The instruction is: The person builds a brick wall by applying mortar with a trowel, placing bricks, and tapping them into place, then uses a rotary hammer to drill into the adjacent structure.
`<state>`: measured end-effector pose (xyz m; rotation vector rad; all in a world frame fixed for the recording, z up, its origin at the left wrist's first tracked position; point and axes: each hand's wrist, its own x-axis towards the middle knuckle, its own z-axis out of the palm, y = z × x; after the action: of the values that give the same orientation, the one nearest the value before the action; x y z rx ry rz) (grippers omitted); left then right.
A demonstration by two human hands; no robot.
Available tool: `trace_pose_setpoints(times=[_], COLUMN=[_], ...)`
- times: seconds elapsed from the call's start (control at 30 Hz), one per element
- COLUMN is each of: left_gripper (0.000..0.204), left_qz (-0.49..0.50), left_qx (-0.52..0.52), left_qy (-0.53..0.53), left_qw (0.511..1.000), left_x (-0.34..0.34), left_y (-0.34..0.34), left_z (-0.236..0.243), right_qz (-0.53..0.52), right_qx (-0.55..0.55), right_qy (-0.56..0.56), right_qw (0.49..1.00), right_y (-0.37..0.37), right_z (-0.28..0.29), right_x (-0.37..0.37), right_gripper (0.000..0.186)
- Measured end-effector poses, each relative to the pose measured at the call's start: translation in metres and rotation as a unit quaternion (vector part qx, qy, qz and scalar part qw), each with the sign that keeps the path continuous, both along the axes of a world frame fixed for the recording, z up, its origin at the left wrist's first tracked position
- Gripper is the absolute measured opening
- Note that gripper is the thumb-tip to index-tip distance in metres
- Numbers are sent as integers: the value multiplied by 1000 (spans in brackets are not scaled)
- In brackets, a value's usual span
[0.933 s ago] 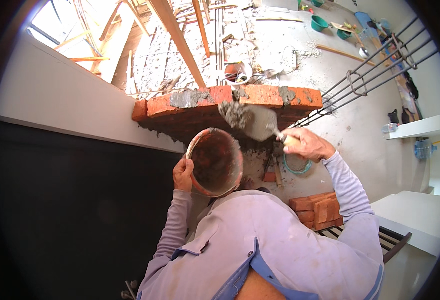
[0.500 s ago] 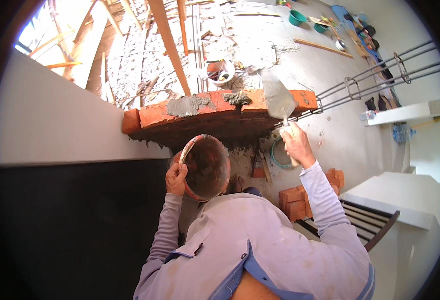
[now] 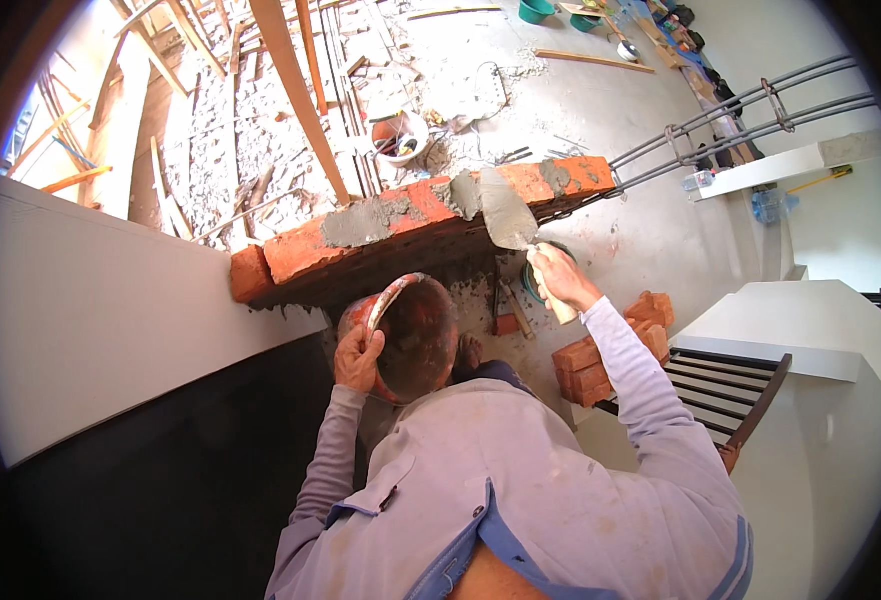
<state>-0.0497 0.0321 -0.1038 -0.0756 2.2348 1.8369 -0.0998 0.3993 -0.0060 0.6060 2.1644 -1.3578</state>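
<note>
My right hand (image 3: 563,276) is closed round the wooden handle of a trowel (image 3: 506,210). The trowel's grey, mortar-smeared blade lies over the top of the brick wall (image 3: 305,248), right of its middle. Patches of grey mortar (image 3: 362,222) sit on the top bricks, one left of the middle, one beside the blade and another near the right end. In my left hand (image 3: 358,360) is the rim of a reddish, mortar-stained bucket (image 3: 418,335), tilted so that its dark inside shows. The bucket is held in front of my body, on the near side of the wall.
Steel reinforcing bars (image 3: 730,115) stick out from the wall's right end. Loose red bricks (image 3: 600,365) are stacked at my right, by a dark slatted rail (image 3: 730,390). Beyond the wall are a white bucket (image 3: 398,137), rubble and an upright wooden post (image 3: 295,90). A white wall (image 3: 130,300) borders the left.
The trowel has moved left along the wall top, and a mortar patch now shows near the right end. The whole view has shifted and turned slightly. My left hand still grips the bucket.
</note>
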Motion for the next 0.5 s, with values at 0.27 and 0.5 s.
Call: trace_pose_setpoints(times=[0.27, 0.5], left_gripper=[41, 40], left_qz=[8, 11], left_qx=[-3, 3], left_qy=[-33, -17], left_qw=[999, 1000], left_x=[1, 3], left_y=[-13, -26], left_z=[-15, -9], right_qz=[81, 176], right_qx=[4, 247], right_qy=[44, 80], right_qw=[996, 950], right_y=[-82, 23], right_z=[17, 41], right_x=[-10, -19], right_gripper=[29, 24])
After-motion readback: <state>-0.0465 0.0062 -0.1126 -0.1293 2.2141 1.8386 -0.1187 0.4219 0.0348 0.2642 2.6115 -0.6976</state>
